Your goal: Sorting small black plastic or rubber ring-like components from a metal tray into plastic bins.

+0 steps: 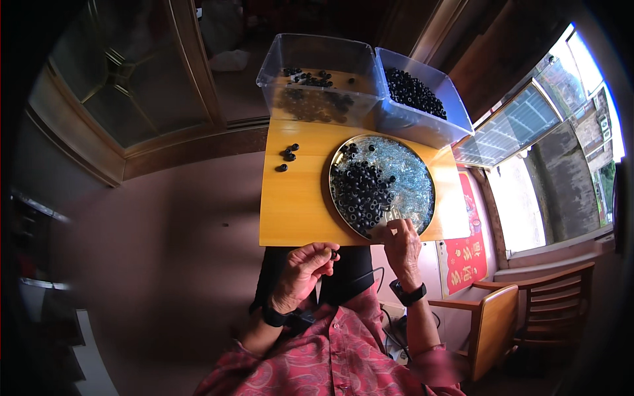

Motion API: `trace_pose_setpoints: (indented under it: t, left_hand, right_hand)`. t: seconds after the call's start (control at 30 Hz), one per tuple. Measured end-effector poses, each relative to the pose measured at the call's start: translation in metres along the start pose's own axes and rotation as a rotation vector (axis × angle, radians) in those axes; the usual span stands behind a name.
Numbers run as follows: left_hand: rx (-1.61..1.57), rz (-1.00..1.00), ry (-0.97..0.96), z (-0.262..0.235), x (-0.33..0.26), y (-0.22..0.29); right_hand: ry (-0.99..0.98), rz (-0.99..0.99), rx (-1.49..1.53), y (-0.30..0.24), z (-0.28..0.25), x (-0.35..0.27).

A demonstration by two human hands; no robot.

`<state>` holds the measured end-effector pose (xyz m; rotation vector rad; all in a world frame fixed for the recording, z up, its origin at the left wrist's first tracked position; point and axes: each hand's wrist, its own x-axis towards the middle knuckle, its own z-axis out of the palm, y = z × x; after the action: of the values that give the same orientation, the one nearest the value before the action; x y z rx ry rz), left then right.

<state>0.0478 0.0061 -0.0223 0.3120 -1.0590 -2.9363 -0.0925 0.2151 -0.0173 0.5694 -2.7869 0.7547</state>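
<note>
My left hand (302, 276) is closed at the table's near edge, pinching a small black ring-shaped piece (335, 255) between thumb and fingertips. My right hand (403, 247) is at the near rim of a round tray (332, 204), its fingers pinched together; whatever they hold is too small to make out. Many black hollow pieces (360, 195) are heaped on the tray's left side. Shiny clear bluish bits (409, 175), too fine to name, cover its right side. Both wrists wear dark bands.
On the yellow table (297, 211), several loose black pieces (289, 156) lie left of the tray. Behind stand a clear plastic bin (317, 53) with scattered black pieces and a second bin (422, 129) filled with more. A wooden chair (498, 323) and an open window are at right.
</note>
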Motion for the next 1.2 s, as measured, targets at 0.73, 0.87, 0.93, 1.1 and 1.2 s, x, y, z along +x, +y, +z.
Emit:
trace_pose_setpoints:
  t: [0.73, 0.87, 0.93, 1.1, 1.2]
  left_hand:
    - [0.135, 0.015, 0.207, -0.004, -0.010, 0.009]
    - [0.105, 0.024, 0.257, -0.001, -0.013, 0.006]
    - [0.095, 0.020, 0.265, -0.001, -0.014, 0.004]
    - [0.124, 0.021, 0.265, -0.007, -0.015, 0.004]
    - [0.170, 0.009, 0.303, -0.008, -0.012, 0.007]
  right_hand:
    - [-0.590, 0.491, 1.366, -0.075, 0.013, -0.027]
    - [-0.630, 0.422, 1.342, -0.074, 0.018, -0.027]
    - [-0.639, 0.424, 1.319, -0.071, 0.018, -0.029]
    - [-0.602, 0.425, 1.274, -0.070, 0.019, -0.033]
    - [-0.448, 0.399, 1.244, -0.069, 0.017, -0.032]
